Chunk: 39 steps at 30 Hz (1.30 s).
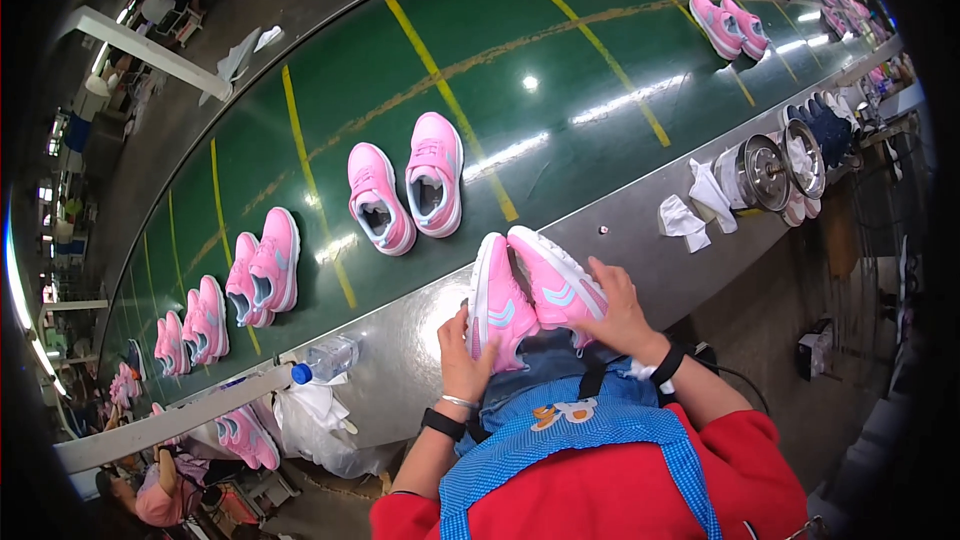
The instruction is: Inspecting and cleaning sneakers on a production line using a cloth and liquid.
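1. From where I stand, the left hand (465, 355) grasps the outer side of one pink shoe (500, 300), and the right hand (622, 312) grasps the outer side of its mate (557, 282). One hand per shoe probably keeps both steady and matched.
2. This pair is at the near edge of the metal ledge (650, 260), heels toward the wearer's lap, toes toward the green belt (590, 165). The toes lean close together, perhaps so that both sides can be seen at once.
3. On the belt, the nearest other pair (435, 175) sits side by side between yellow lines (417, 50); the lines seem to mark off spaces.
4. A clear bottle (335, 356) with a blue cap lies on the ledge to the left, and white cloths (684, 224) lie to the right, presumably aside to leave elbow room.
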### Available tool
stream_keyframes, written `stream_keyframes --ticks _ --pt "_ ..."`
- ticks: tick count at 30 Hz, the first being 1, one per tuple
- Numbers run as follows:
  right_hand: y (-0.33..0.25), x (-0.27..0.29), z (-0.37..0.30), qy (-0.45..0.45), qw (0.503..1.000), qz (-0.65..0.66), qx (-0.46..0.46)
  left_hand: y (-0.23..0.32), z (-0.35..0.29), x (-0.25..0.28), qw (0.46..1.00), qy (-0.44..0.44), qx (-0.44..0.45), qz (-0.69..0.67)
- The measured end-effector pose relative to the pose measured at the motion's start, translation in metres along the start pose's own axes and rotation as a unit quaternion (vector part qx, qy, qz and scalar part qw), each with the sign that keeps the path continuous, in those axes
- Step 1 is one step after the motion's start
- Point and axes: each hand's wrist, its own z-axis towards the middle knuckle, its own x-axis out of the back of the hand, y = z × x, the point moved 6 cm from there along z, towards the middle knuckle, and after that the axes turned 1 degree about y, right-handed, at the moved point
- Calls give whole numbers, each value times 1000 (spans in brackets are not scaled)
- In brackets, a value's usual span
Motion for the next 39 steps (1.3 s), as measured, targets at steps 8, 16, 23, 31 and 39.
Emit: stream_keyframes --ticks 8,16,23,31,39 --pt "63 -32 28 -256 882 366 -152 -43 23 -24 970 -147 79 -178" --pt "49 -14 31 -273 776 510 -251 -30 32 -16 850 -220 303 -371" --pt "40 -12 36 -265 752 527 -295 -21 34 -13 811 -201 348 -426" --pt "32 -11 41 -272 753 517 -302 -16 33 2 838 -172 338 -393" --pt "18 -13 53 -291 715 562 -297 7 27 15 795 -119 331 -494"
